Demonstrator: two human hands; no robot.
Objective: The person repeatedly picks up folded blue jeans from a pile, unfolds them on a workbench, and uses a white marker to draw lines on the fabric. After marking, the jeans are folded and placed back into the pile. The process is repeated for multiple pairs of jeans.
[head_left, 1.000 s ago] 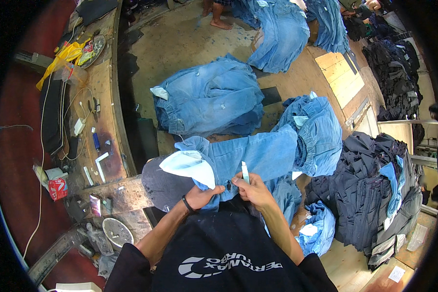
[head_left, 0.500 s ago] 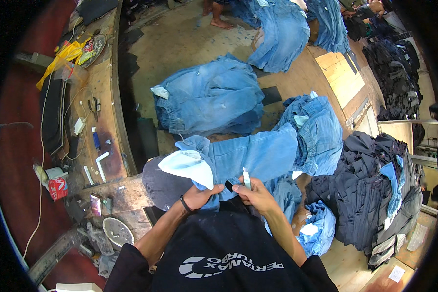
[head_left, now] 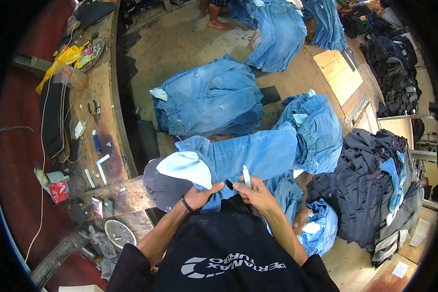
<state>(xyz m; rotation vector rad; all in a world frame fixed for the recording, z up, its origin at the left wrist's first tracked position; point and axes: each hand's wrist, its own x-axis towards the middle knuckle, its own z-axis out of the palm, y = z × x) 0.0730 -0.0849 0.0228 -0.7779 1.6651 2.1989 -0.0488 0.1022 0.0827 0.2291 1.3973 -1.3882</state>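
Observation:
A light-blue denim garment point(head_left: 253, 153) lies stretched across in front of me, with a white cloth flap point(head_left: 186, 168) showing at its left end. At its near edge, the fingers of my left hand point(head_left: 198, 197) are closed on the denim. My right hand point(head_left: 258, 195) is closed too, with a slim pale tool point(head_left: 246, 176) standing up from its fingers; its kind is unclear. Between the fingertips of both hands is a small black patch point(head_left: 229, 184), which I cannot identify. A dark, rounded board end point(head_left: 163, 187) shows under the garment's left side.
Denim piles lie ahead point(head_left: 209, 100) and to the right point(head_left: 319, 131). A tall stack of dark garments point(head_left: 360, 190) stands farther right. On the left, a wooden bench point(head_left: 100, 146) carries cables, small tools and a yellow bag point(head_left: 63, 65). Another person's bare foot point(head_left: 219, 25) is at the far side.
The view has shifted very slightly. Both hands keep their hold at the garment's near edge, with almost no visible movement.

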